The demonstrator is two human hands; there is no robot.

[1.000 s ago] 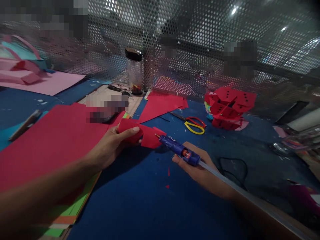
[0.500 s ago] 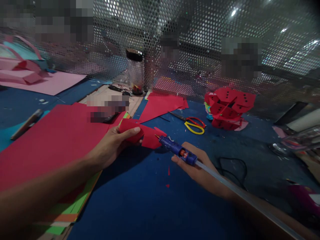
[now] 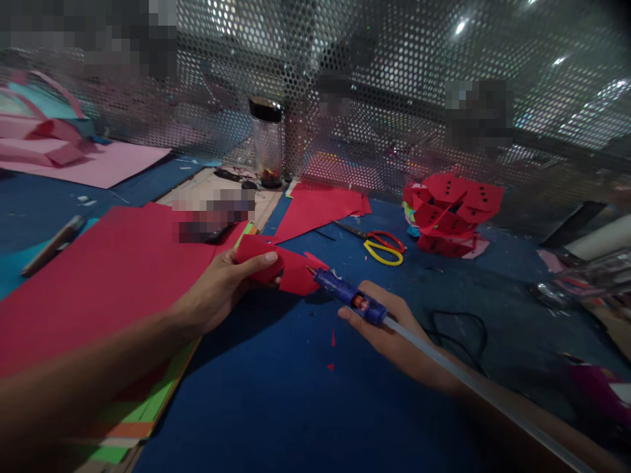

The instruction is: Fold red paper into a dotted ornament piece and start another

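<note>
Thumb on top, my left hand [image 3: 229, 284] is closed on a folded piece of red paper [image 3: 298, 270], holding it just above the blue table. In my right hand [image 3: 389, 322] is a blue hot glue gun [image 3: 345, 291]. A long clear glue stick [image 3: 444, 362] runs out of its back end over my wrist. The nozzle meets the right part of the red paper; I cannot tell whether it touches. Part of my right hand's grip is hidden behind the gun.
Scissors [image 3: 384, 247] with red and yellow handles lie beyond the gun. Several dotted red paper pieces [image 3: 453, 213] stand at back right. A jar [image 3: 267, 141] stands by the perforated metal screen [image 3: 374, 125]. Large red sheets [image 3: 113, 276] cover the left. A black cord [image 3: 458, 314] loops at right.
Almost nothing differs. Both hands, the red paper and the glue gun stay in nearly the same place.
</note>
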